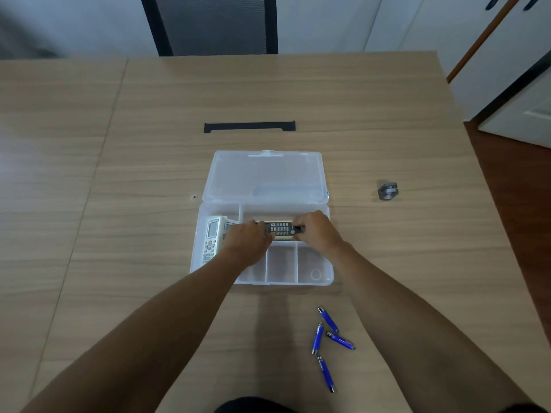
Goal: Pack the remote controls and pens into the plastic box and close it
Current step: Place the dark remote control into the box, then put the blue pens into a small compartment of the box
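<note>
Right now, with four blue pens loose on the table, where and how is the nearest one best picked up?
Pinch the nearest blue pen at mid-barrel from above, probably with the right hand. It lies flat, clear of the other three pens, both long sides free.

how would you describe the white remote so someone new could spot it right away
Find the clear plastic box lying open mid-table. Look in its tall left compartment: the white remote lies there lengthwise, screen end away from the person. Unlike the dark remote held in both hands, it is pale and untouched.
</note>
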